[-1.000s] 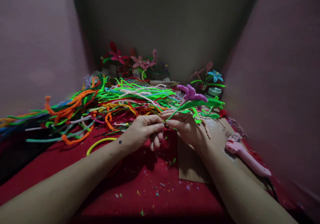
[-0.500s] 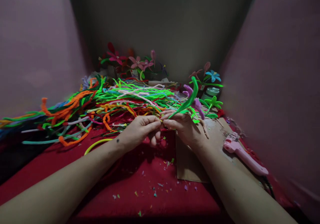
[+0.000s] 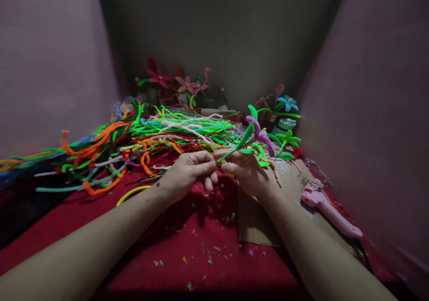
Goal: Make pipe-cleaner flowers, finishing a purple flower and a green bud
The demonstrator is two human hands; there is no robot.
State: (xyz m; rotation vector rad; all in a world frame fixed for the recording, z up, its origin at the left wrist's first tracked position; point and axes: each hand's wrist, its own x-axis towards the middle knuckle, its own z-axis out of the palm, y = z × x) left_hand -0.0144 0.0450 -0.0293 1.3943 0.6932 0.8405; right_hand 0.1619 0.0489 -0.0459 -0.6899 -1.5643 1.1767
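Over the red cloth (image 3: 201, 265), my two hands meet around the thin lower end of a green pipe-cleaner leaf (image 3: 247, 135). My left hand (image 3: 196, 169) pinches that end between thumb and forefinger, its other fingers curled below. My right hand (image 3: 243, 169) has thumb and fingers closed about the same stem, with a bit of yellow showing by the thumb. The leaf slants up to the right and curls at its tip. A purple fuzzy piece (image 3: 259, 135) crosses in front of it; I cannot tell whether the two are joined.
A heap of coloured pipe cleaners (image 3: 187, 129) spreads behind and left. Fuzzy flowers (image 3: 187, 85) stand at the back. On the right, a pink glue gun (image 3: 331, 209) lies on cardboard (image 3: 256, 225), near a pale green-lidded bottle (image 3: 285, 124). Scraps dot the cloth.
The green leaf has swung left and turned, so the purple piece now shows in front of it. Its stem end has come to my left fingertips. The whole view has shifted slightly.
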